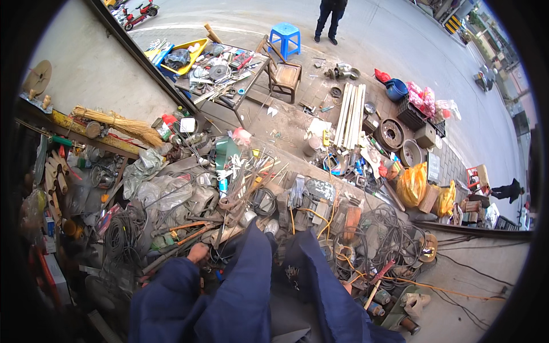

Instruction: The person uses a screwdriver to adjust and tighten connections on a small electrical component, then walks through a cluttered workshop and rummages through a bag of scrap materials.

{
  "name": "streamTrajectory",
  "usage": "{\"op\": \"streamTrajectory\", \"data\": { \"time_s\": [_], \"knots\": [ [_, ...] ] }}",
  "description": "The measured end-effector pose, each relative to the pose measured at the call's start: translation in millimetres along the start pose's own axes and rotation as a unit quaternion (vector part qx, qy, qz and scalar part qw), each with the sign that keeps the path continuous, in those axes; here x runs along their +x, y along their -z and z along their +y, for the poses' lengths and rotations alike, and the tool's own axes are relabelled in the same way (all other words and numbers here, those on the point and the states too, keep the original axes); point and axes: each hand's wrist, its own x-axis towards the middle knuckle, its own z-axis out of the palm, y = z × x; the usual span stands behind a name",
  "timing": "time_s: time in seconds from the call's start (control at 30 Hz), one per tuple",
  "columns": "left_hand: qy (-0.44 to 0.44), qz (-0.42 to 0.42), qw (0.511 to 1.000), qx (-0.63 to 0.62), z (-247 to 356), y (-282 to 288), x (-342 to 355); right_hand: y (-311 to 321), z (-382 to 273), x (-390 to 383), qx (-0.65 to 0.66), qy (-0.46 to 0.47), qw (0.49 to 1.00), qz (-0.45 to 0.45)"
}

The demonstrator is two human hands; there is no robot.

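My left hand (198,252) reaches out of a dark blue sleeve into the heap in front of me. Its fingers look curled down, and what they may hold is hidden. Beside it lie several long rods and handles (182,243), some rusty or orange-brown. Of my right hand (346,287) only a sliver of skin shows past the dark blue clothing, so its fingers are hidden. Close to that hand are an orange cord (357,275), tangled black cables (389,254) and a stick with a red wrapped end (378,280).
Coiled black cable (120,234) and plastic bags (166,191) crowd the left. A cluttered table (229,86), wooden chair (285,74) and blue stool (285,39) stand farther off. Pale wooden strips (350,117) and yellow bags (412,186) lie right. A person (330,17) stands on the road.
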Motion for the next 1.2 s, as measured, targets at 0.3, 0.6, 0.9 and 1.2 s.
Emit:
{"op": "streamTrajectory", "data": {
  "time_s": [0.3, 0.6, 0.9, 1.2],
  "knots": [
    [-0.091, 0.027, 0.949, -0.300, 198, 10, 20, -6, -114, 66, -0.070, 0.006, 0.998, -0.008],
    [0.009, 0.083, 0.934, -0.348, 227, -37, 102, -22, -292, 243, -0.193, 0.059, 0.978, -0.060],
    [0.074, 0.137, 0.945, -0.287, 349, -10, 119, 18, -634, 339, -0.162, -0.012, 0.983, -0.090],
    [0.066, 0.132, 0.931, -0.333, 429, -2, 165, -29, -824, 468, -0.193, 0.137, 0.962, -0.138]
  ]
}}
